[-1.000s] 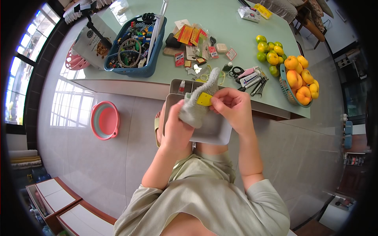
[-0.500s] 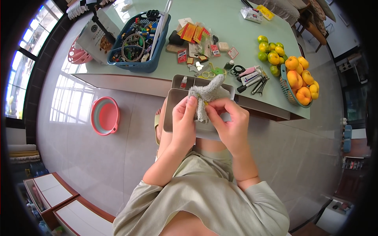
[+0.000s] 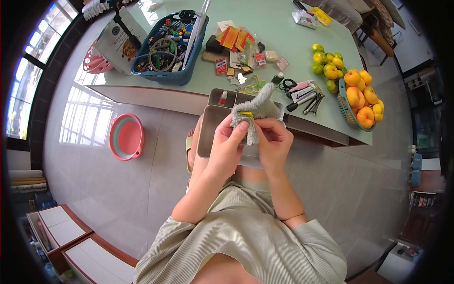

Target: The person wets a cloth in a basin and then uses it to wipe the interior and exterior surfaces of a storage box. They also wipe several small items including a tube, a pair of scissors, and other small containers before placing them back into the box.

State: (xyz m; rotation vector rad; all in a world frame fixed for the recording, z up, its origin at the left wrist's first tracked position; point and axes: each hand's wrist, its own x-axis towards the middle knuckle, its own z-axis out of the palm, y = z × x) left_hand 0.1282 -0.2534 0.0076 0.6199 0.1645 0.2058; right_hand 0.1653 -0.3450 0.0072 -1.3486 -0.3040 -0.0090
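Fluffy grey cloth [image 3: 262, 105] partly hides a small yellow piece [image 3: 246, 114]; the pale-green bench [image 3: 279, 35] runs off the top; multicoloured bits [image 3: 178, 36] in the blue plastic basket [image 3: 165, 77] near its left edge are too small to tell

At eleven o'clock, a blue basket [image 3: 165, 78] of small coloured pieces [image 3: 171, 34] is set on the pale green table [image 3: 281, 35]. Green-yellow citrus [image 3: 330, 71] is heaped at two, just beside a teal basket [image 3: 349, 113] filled with orange fruit [image 3: 366, 117]. A pink basin [image 3: 128, 137] is placed on the floor [image 3: 118, 199] at nine; white-fronted drawers [image 3: 65, 221] are seen at eight.
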